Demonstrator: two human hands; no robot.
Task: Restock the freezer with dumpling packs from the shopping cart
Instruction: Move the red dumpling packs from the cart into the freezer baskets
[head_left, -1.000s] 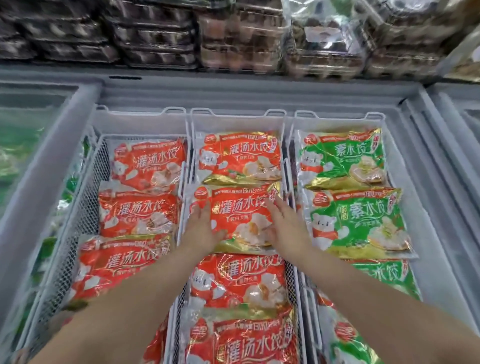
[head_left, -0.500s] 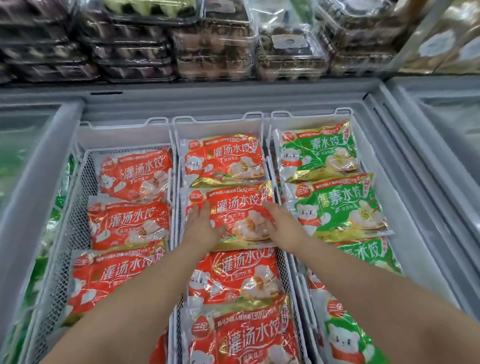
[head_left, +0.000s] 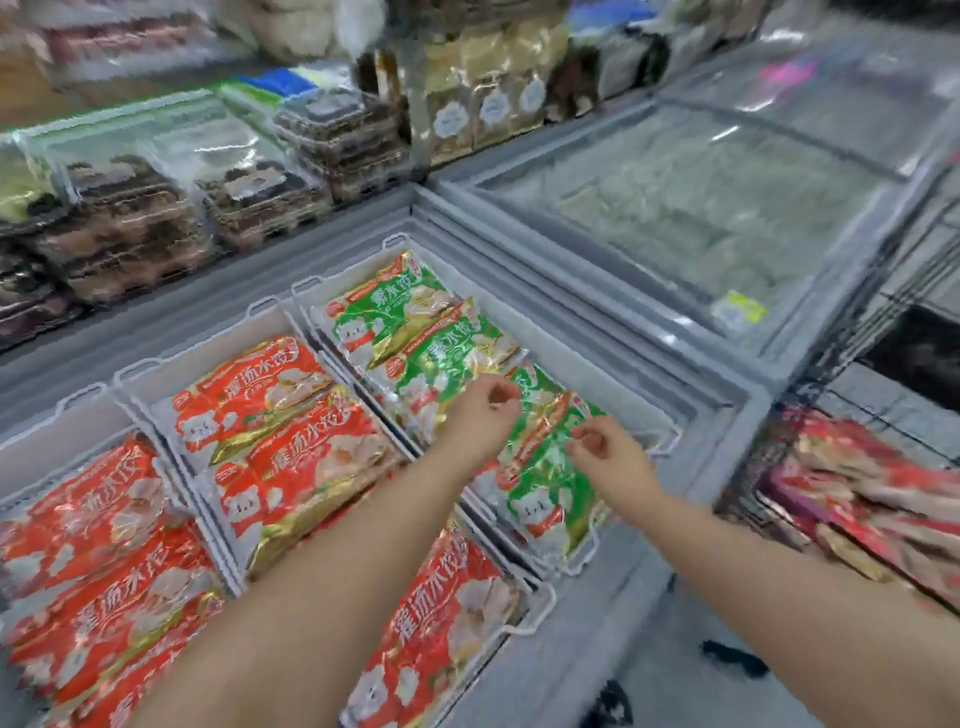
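Observation:
The open chest freezer (head_left: 582, 332) holds white wire baskets (head_left: 218, 358) filled with dumpling packs. Red packs (head_left: 291, 447) fill the left and middle baskets, green packs (head_left: 415, 332) the right one. My left hand (head_left: 480, 415) hovers above the green packs with loosely curled fingers and holds nothing. A little to its right, my right hand (head_left: 605, 457) hangs over the nearest green pack (head_left: 545, 488), also loosely curled and empty. At the right edge the shopping cart (head_left: 883, 332) carries more red packs (head_left: 872, 493). The picture is blurred by motion.
Stacked clear trays of food (head_left: 234, 192) line the shelf behind the freezer. A neighbouring freezer with a shut glass lid (head_left: 717, 208) stands at the back right. Grey floor (head_left: 649, 649) lies between the freezer's corner and the cart.
Both hands have left the red pack in the middle basket and moved right, above the green packs. The view has swung right, bringing the cart into sight.

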